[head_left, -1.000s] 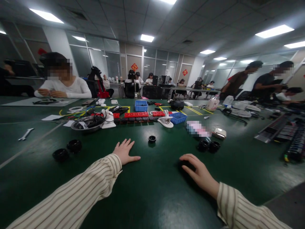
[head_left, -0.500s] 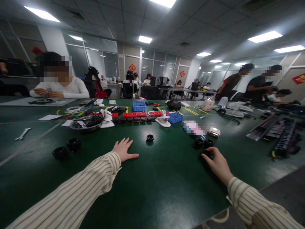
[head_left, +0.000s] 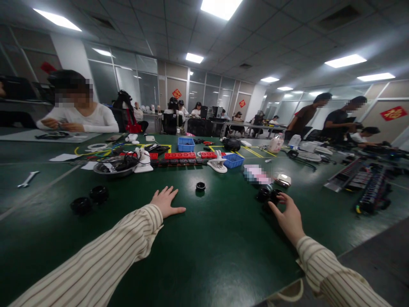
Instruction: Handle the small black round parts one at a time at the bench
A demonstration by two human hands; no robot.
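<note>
My left hand (head_left: 166,202) lies flat on the green table (head_left: 217,243), fingers spread, holding nothing. A small black ring (head_left: 200,186) sits just beyond it to the right. My right hand (head_left: 286,214) reaches forward to a cluster of black round parts (head_left: 267,194). Its thumb and fingers curl around the nearest part, which is pushed up against the two others. Both arms wear striped sleeves.
Two more black round parts (head_left: 90,199) and a wrench (head_left: 28,179) lie at the left. Behind are a metal bowl (head_left: 114,166), red power strips (head_left: 179,155), blue bins (head_left: 233,160) and a white clamp (head_left: 217,164). A seated person (head_left: 79,120) works at far left; others stand at right.
My right hand has slid a black round part forward and to the right, up to the two parts near the blurred card. My left hand has stayed flat in place.
</note>
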